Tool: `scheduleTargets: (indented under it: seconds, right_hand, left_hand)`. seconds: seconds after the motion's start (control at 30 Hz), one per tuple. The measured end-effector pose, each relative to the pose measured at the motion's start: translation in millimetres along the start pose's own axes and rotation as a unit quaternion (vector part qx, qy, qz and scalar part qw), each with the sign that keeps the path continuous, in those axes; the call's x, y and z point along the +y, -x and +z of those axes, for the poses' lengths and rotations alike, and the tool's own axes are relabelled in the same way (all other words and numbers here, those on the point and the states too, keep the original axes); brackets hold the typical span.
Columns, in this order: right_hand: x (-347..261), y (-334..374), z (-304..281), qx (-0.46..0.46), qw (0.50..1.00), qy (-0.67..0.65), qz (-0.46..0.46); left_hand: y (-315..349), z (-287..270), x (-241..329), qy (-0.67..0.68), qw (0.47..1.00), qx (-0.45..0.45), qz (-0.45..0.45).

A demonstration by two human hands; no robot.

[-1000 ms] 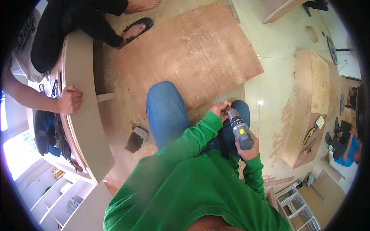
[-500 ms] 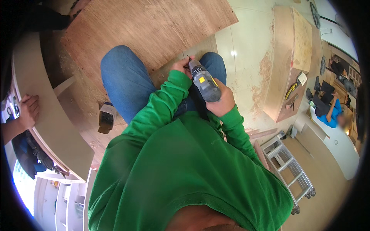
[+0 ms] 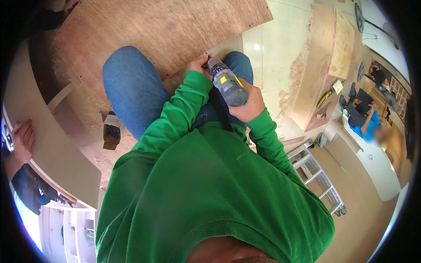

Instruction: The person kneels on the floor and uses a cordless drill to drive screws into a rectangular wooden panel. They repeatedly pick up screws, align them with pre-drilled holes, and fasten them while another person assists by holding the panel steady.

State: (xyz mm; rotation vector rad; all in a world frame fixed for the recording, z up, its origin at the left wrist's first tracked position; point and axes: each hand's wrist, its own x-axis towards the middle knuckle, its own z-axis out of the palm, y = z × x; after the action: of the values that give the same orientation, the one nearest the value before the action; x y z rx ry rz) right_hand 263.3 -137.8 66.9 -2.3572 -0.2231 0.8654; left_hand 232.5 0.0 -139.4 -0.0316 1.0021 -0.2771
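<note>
My right hand is wrapped round a grey cordless drill with yellow patches and a black chuck. The drill points away from me and slightly left, above my lap. By the chuck, the fingers of my left hand are bent together around the bit's end, and what they pinch is too small to make out. Just beyond the drill's tip lies the near edge of a reddish-brown plywood panel, which slants across in front of my knees.
A small open carton stands on the floor left of my leg. On the right are a long wooden box with tools on it and an aluminium ladder. Another person's hand rests on a curved board at left; a seated person in blue is far right.
My hands and the drill have shifted slightly left and up in the picture, with the grip unchanged. The surroundings have shifted a little too, as the view has turned.
</note>
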Motion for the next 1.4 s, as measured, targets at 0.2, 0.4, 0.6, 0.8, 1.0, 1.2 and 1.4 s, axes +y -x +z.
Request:
scheduleTargets:
  seconds: [0.2, 0.4, 0.6, 0.8, 1.0, 1.2, 1.4]
  right_hand:
    - [-8, -13, -2, 0.005, 1.0, 0.003, 0.006]
    - [-7, -22, -6, -0.002, 1.0, -0.01, -0.004]
    - [-7, -26, -11, -0.014, 1.0, -0.01, 0.004]
    - [-15, -34, -11, -0.025, 0.999, 0.028, 0.019]
    - [-23, -47, -24, -0.063, 0.997, 0.039, 0.034]
    - [-30, -61, -31, -0.087, 0.988, 0.126, 0.023]
    - [-33, -71, -31, -0.095, 0.986, 0.134, 0.031]
  left_hand:
    - [-9, 10, 6, 0.002, 1.0, -0.015, -0.007]
    - [-26, -3, -3, -0.03, 0.996, -0.06, 0.053]
    - [-27, -2, 3, 0.027, 1.0, -0.009, -0.012]
    - [-24, 10, -2, 0.083, 0.996, 0.027, 0.009]
    - [-16, -3, -9, 0.009, 0.995, 0.092, 0.042]
    - [-3, 3, -3, -0.02, 0.976, 0.192, 0.096]
    - [-5, 13, -9, -0.021, 0.964, 0.221, 0.148]
